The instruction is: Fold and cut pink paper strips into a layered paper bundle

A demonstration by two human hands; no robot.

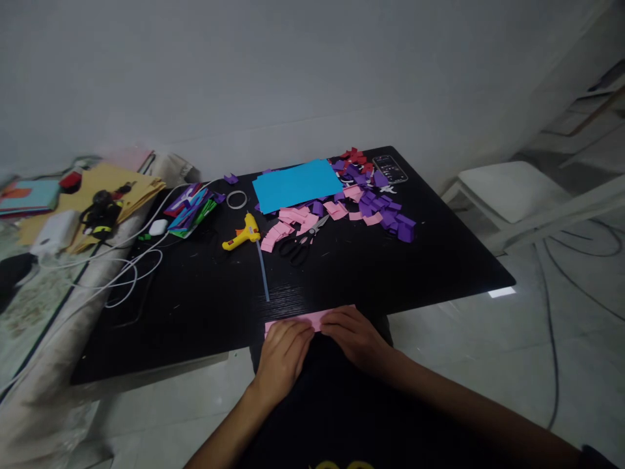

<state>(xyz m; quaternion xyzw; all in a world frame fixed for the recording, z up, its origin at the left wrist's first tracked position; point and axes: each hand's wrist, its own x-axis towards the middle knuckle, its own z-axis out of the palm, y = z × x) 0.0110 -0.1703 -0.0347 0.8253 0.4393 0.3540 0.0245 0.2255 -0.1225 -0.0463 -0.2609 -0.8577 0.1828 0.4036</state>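
A folded strip of pink paper (317,319) lies along the front edge of the black table (205,286). My left hand (284,348) grips its left part, fingers closed together over it. My right hand (354,335) holds the right part the same way, its fingertips close to those of the left. Both thumbs are mostly hidden. Beyond my hands lie a yellow glue gun (243,233) with a long translucent glue stick (262,270) in it, and black-handled scissors (295,247).
Blue paper sheets (297,185) lie at the back, beside cut purple pieces (390,212) and pink pieces (293,221). A tape ring (237,200), earbud case (158,227) and white cables (131,273) are at left. A phone (389,169) lies back right; a white chair (512,185) stands beyond.
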